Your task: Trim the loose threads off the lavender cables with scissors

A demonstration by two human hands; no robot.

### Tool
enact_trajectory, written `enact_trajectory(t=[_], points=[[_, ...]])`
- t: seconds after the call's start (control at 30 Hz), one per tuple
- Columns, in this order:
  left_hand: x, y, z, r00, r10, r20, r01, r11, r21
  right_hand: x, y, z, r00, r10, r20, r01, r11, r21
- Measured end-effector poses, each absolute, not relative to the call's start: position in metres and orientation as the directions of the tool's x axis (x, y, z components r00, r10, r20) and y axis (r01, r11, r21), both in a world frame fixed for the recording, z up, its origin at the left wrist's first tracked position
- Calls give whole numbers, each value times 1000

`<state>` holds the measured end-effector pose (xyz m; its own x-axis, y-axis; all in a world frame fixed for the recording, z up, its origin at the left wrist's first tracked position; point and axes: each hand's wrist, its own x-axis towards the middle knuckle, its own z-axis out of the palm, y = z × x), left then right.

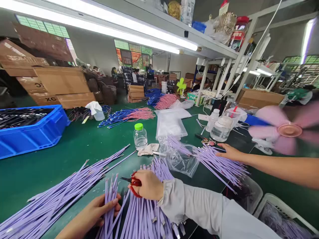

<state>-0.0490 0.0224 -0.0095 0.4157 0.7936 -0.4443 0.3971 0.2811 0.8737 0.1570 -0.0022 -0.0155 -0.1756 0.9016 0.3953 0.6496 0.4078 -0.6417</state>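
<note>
Lower centre, the left hand (98, 207) is clasping flat purple cables (110, 192) (presumably exposing tips (116, 177)); the right hand (149, 185) is gripping red-handled metal cutters (136, 183).

Green tabletop (82, 142), positions ref the green-lidded jar (141, 138) standing upright on it. Pale cloth (149, 149) just beside the jar, front right. Loose purple cables (62, 196) spread front-left of jar, roughly parallel; thicker purple pile (141, 215) in front. Blue bin (32, 137) of dark cables well left. Blue and pink wires (119, 117) behind jar. Flat clear bags (171, 124) right; crumpled clear bag (183, 162) front right. Clear water jug (221, 129) farther right.
</note>
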Motion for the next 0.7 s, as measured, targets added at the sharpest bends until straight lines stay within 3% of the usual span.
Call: enact_trajectory(t=[0.13,0.37,0.7], points=[[-31,26,-11,459,797,-393,313,269,911,156,0,-17,-127,899,419,690,384,-613],[-25,19,-12,419,878,-230,310,99,945,152,-2,-9,-113,887,447,634,411,-655],[-25,21,-15,417,871,-260,341,115,933,154,2,-16,-136,871,472,687,426,-588]])
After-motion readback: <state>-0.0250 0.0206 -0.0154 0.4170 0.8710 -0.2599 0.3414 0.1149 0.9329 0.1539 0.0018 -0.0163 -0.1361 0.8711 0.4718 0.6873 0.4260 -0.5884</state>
